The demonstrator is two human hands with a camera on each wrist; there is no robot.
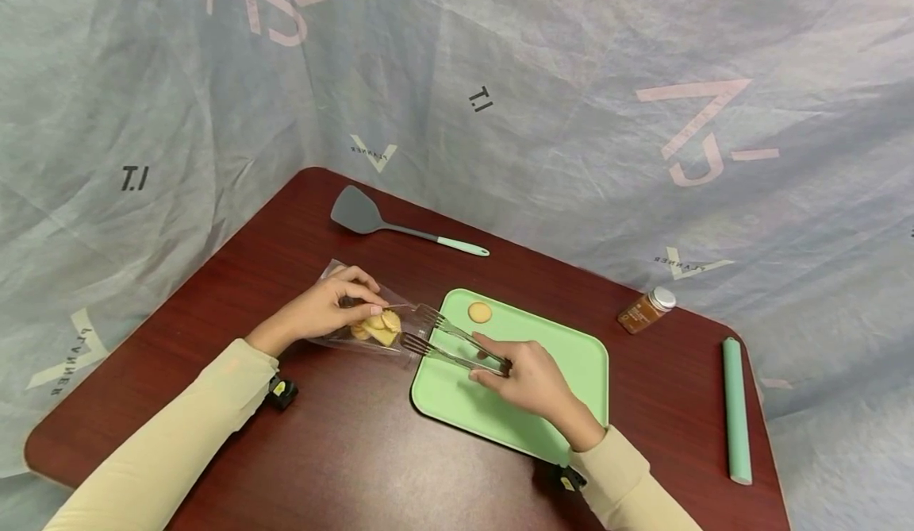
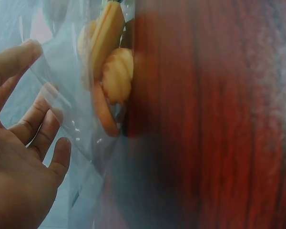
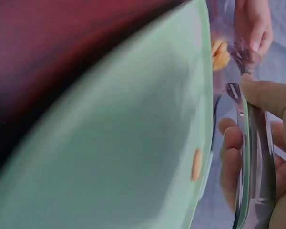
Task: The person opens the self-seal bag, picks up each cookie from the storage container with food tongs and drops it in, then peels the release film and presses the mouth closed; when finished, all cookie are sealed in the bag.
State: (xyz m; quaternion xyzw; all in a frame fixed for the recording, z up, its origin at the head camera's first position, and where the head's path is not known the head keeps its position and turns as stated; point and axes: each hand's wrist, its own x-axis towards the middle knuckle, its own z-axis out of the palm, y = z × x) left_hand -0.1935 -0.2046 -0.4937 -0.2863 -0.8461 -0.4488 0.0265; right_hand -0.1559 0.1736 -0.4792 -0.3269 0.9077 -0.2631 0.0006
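Note:
My left hand (image 1: 339, 305) pinches the edge of a clear plastic bag (image 2: 78, 126) between thumb and fingertip, lifting that film up. Several yellow-brown cookies (image 1: 377, 328) lie inside the bag, some ridged, as the left wrist view shows. My right hand (image 1: 531, 376) grips metal tongs (image 1: 446, 355) with fork-shaped ends. Their two arms stand apart, and the tines point left at the bag's mouth, beside the cookies. Nothing shows between the tines. Beneath the right hand is a light green tray (image 1: 457, 412), with one round cookie (image 1: 480, 312) near its far left corner.
A grey spatula (image 1: 359, 212) with a mint handle lies at the table's back left. Toward the back right is a small brown jar (image 1: 640, 314) with a silver lid. A green rod (image 1: 737, 416) lies along the right edge. Grey cloth hangs behind the table.

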